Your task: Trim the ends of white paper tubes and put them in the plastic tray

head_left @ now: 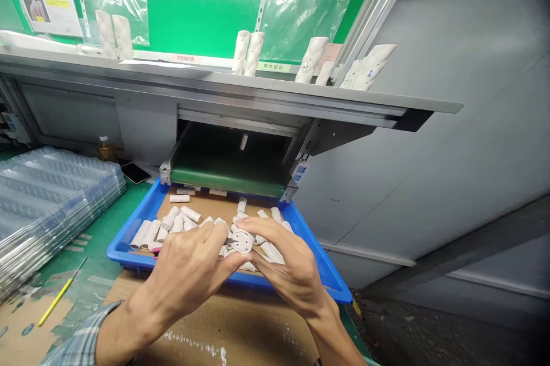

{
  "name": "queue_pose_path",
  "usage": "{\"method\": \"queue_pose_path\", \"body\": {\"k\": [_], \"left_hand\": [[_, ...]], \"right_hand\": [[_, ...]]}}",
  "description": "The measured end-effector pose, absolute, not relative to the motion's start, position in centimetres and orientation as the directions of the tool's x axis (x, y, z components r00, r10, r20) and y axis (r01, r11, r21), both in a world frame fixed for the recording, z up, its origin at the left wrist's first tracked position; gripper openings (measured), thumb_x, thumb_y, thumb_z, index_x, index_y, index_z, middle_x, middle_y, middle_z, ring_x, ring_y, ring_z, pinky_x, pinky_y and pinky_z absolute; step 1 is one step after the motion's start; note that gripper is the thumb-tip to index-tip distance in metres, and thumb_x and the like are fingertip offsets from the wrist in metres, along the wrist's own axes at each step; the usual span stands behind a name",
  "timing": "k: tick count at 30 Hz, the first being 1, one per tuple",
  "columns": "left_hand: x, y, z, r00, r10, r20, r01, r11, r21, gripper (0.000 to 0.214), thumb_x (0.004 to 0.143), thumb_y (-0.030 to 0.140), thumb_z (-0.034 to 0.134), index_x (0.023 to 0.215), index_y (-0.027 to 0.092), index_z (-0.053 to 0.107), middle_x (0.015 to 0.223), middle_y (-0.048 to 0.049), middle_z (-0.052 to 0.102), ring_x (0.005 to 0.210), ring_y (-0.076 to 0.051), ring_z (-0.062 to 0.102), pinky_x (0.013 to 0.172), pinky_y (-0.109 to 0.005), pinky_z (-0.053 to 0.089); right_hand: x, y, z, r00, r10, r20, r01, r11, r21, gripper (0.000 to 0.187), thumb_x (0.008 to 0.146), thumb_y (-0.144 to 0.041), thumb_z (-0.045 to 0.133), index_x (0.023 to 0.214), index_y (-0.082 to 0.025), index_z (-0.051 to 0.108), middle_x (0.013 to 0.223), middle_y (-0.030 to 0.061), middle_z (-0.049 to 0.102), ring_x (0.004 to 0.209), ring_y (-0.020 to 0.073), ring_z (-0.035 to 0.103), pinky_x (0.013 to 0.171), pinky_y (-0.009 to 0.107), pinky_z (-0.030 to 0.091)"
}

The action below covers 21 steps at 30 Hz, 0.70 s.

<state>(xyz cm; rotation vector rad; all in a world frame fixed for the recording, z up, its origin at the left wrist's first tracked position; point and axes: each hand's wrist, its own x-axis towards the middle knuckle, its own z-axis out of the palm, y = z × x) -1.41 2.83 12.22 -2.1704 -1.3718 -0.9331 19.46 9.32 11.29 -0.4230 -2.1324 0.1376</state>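
My left hand and my right hand meet above a blue plastic tray. My right fingertips pinch a white round disc with small holes. A thin dark metal tip pokes out of my left fingers and reaches the disc's left edge; the rest of that tool is hidden by the hand. Several white cylindrical parts lie loose on a cardboard liner in the tray, just under my hands.
Stacked clear plastic trays rise left of the blue tray, near a phone and a yellow-handled tool. A green belt ends behind the tray. Several white cylinders stand on a metal shelf above.
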Motion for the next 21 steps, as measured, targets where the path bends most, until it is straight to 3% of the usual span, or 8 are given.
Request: {"method": "queue_pose_path", "body": {"k": [21], "left_hand": [[-1.35, 2.67, 12.28, 0.300, 0.628, 0.718, 0.891, -0.454, 0.024, 0.047, 0.116, 0.049, 0.027, 0.087, 0.023, 0.052, 0.070, 0.0016, 0.065, 0.055, -0.018, 0.062, 0.050, -0.034, 0.032]], "right_hand": [[18.90, 9.01, 11.43, -0.492, 0.259, 0.831, 0.254, 0.956, -0.148, 0.029, 0.106, -0.017, 0.065, 0.134, -0.018, 0.064, 0.120, 0.0125, 0.077, 0.113, 0.0255, 0.075, 0.100, 0.038, 0.062]]}}
